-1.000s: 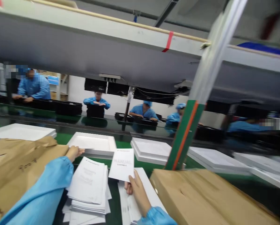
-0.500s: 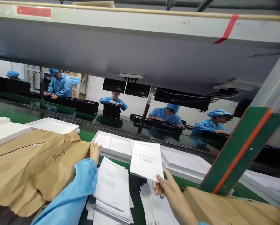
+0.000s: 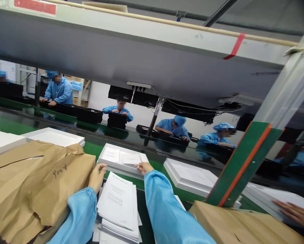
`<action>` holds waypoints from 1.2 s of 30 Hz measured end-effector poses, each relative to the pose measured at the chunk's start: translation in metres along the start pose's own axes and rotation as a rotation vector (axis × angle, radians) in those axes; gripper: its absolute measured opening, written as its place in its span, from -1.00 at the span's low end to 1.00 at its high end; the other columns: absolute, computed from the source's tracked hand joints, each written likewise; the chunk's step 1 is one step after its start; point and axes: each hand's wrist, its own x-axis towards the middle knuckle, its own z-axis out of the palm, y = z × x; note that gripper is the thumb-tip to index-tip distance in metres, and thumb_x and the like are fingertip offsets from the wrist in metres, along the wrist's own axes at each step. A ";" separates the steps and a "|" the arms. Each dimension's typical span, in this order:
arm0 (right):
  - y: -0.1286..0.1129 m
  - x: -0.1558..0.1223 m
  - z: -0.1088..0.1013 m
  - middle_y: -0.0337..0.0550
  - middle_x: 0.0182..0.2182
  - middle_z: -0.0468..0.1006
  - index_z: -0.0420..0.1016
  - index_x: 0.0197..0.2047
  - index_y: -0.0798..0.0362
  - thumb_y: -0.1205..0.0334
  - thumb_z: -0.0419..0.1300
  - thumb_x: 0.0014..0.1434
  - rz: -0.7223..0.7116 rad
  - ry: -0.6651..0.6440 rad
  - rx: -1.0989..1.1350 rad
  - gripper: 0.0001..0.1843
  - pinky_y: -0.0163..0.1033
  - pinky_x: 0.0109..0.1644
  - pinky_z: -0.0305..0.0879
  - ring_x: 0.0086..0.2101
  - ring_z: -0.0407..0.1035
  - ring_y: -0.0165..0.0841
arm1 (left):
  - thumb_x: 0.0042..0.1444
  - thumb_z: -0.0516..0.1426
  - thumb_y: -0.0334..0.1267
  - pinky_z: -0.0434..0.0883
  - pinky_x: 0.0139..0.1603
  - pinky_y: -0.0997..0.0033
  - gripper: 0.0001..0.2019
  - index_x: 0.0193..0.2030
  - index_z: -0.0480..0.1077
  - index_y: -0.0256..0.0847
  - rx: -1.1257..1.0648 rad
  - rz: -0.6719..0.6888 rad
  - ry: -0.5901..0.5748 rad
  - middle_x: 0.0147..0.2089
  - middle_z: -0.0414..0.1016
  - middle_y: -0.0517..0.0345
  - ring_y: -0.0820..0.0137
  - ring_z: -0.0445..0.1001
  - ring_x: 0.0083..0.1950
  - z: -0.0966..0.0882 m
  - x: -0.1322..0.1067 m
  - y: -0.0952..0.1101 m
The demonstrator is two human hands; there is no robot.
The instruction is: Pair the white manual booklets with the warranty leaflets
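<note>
A white tray (image 3: 100,162) lies on the green conveyor belt in front of me. Two white papers lie in it: a leaflet (image 3: 110,154) on the left and a manual booklet (image 3: 131,158) on the right. My right hand (image 3: 143,167) reaches over the tray's front rim, its fingers pinched on the booklet's near edge. My left hand (image 3: 97,177) rests by the tray's front left corner, fingers loosely apart and holding nothing. Below both hands sits a stack of white warranty booklets (image 3: 118,203).
Torn brown paper wrapping (image 3: 27,183) lies to the left, and another brown package (image 3: 230,223) sits at the lower right. More white trays (image 3: 189,174) follow along the belt. A slanted green-and-orange post (image 3: 243,162) stands on the right. Another person's hand (image 3: 294,211) shows at far right. Workers in blue stand across the line.
My right hand carried the manual booklet forward from above the stacks and set it into the tray beside the leaflet. My left hand stayed by the tray's corner.
</note>
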 end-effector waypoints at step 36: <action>-0.012 -0.207 -0.091 0.09 -0.28 0.42 0.33 -0.22 0.12 0.15 0.21 -0.27 0.009 -0.273 -1.343 -0.54 -0.02 -0.20 0.05 -0.23 0.25 -0.06 | 0.00 -0.19 -0.08 0.15 -0.52 0.52 -0.78 -0.51 0.08 -0.14 0.750 0.124 -0.159 -0.57 0.27 0.23 0.39 0.30 -0.49 -0.009 -0.037 0.061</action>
